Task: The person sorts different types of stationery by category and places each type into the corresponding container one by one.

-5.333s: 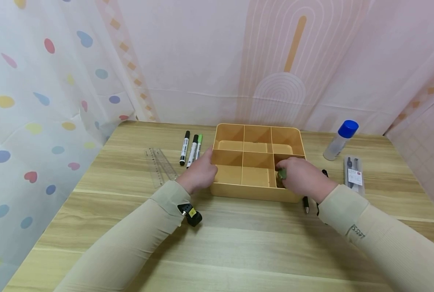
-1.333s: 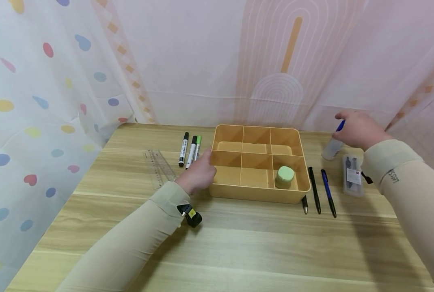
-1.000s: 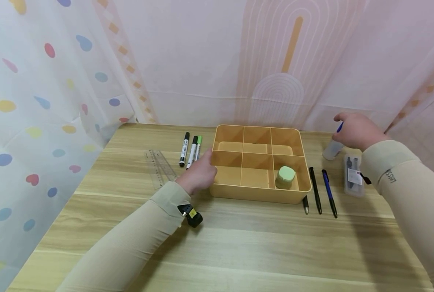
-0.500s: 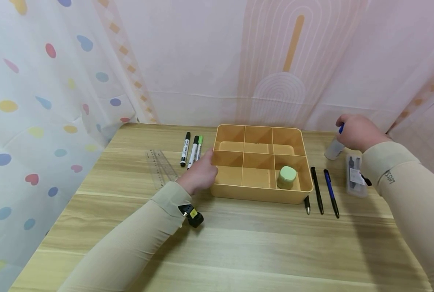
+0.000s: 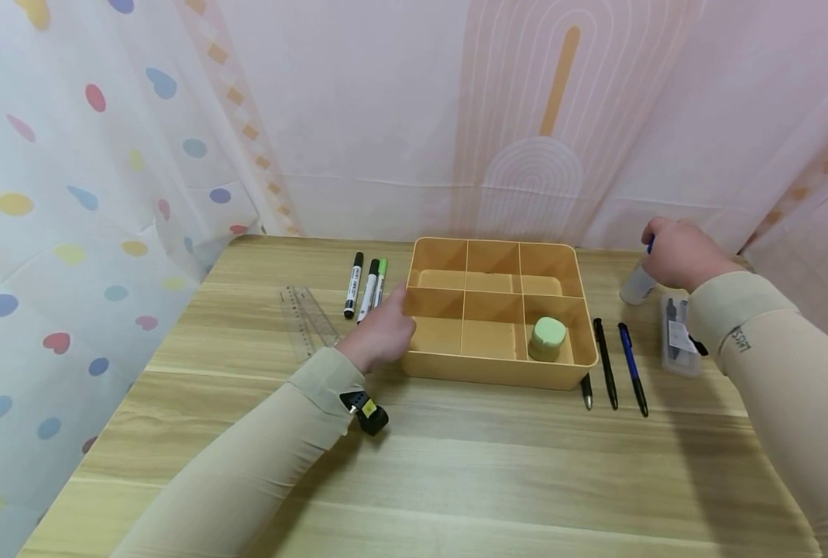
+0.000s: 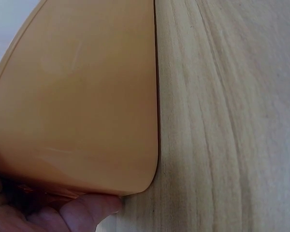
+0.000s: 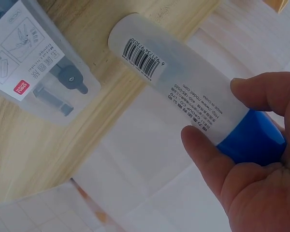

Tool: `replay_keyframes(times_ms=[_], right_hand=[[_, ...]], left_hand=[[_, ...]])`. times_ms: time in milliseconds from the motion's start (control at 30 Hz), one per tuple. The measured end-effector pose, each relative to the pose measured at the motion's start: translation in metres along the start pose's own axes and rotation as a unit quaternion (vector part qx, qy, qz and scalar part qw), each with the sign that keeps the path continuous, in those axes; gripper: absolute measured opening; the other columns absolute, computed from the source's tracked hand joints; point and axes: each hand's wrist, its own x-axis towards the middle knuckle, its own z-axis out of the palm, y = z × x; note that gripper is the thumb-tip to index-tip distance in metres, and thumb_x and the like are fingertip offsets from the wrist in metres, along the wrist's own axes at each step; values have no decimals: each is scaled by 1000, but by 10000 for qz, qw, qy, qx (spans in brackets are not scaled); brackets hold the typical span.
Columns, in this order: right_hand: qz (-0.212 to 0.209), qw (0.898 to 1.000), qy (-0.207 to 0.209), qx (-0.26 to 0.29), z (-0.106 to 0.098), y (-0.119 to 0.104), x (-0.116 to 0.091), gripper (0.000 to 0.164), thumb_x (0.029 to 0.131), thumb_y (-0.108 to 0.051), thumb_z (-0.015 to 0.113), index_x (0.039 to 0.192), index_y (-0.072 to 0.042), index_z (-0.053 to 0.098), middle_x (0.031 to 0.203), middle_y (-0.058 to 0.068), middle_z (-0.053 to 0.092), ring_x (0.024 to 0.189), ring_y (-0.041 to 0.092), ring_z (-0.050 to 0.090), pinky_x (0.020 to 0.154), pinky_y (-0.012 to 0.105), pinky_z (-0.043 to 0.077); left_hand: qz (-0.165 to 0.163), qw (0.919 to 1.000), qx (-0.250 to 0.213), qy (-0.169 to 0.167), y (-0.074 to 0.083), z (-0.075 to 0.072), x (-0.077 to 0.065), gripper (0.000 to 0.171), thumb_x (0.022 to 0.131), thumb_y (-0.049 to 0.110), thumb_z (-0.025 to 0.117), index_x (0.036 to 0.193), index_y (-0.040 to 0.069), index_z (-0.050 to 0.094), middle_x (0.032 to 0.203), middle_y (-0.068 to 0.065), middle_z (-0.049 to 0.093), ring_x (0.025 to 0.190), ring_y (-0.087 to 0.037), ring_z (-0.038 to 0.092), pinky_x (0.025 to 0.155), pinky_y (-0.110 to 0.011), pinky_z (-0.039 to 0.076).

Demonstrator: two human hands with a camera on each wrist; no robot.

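Observation:
My right hand [image 7: 261, 174] grips the clear glue bottle [image 7: 174, 77] around its blue cap [image 7: 253, 140], thumb and a finger on opposite sides. In the head view this bottle stands tilted at the back right of the table, its cap mostly hidden by the hand. My left hand [image 5: 380, 332] rests against the left side of the yellow organizer box [image 5: 490, 373], fingers along its outer wall; the left wrist view shows a finger at the box's lower corner. A small pale-green-topped jar [image 5: 547, 339] sits in the front right compartment.
A clear compass case [image 5: 680, 337] lies just in front of the bottle. Black pens [image 5: 605, 364] and a blue pen [image 5: 633, 370] lie right of the box. Markers [image 5: 354, 285] and clear rulers [image 5: 307, 318] lie to the left. A patterned curtain [image 5: 358, 116] hangs behind the table.
About five seconds ago my right hand was in the box's front right compartment with the green jar. It let go, moved right and took the glue bottle. My left hand stays put.

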Motion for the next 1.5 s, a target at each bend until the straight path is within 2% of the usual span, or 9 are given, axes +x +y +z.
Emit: replay_keyframes(times_ms=[367,667,933,1167,1367,1500], right_hand=[[-43,9998,-145,-86,2,-2,-2,45,97,-5,51,134,19,43,128,45,44,115,55,50,94,66,49],[-117,9998,-94,-122,2,-3,-4,45,98,-5,52,134,20,44,128,46,45,116,55,51,93,65,50],[-82,9999,-122,5,4,1,-6,45,100,-6,50,137,19,42,130,44,43,113,52,50,88,61,51],[-264,9993,218,135,-3,-1,-3,47,100,-10,49,137,19,45,133,45,46,115,54,52,90,64,50],[-253,9980,456,366,-14,-16,-6,49,101,-15,46,139,15,44,137,43,39,114,51,44,89,64,48],[-287,9968,627,396,-19,-28,-8,49,102,-17,47,141,12,45,140,42,39,117,50,44,90,64,49]], left_hand=[[-70,9999,-104,-25,-1,-1,-1,76,103,3,34,171,18,4,172,-16,30,156,-35,32,129,-55,24],[-12,10000,25,-9,0,-1,-1,74,102,3,34,170,16,8,169,-17,35,153,-35,38,127,-56,29],[24,10000,67,-9,-2,1,2,73,103,4,35,170,11,6,169,-20,34,154,-36,36,124,-56,34],[13,10000,15,13,-1,1,4,73,102,3,36,170,12,10,167,-20,38,153,-36,36,126,-56,30],[-52,10000,3,26,0,1,5,72,102,3,36,169,13,12,167,-19,38,154,-36,36,127,-56,28],[-71,10000,-27,15,0,1,5,72,102,3,36,169,14,12,166,-19,39,154,-37,36,127,-56,27]])
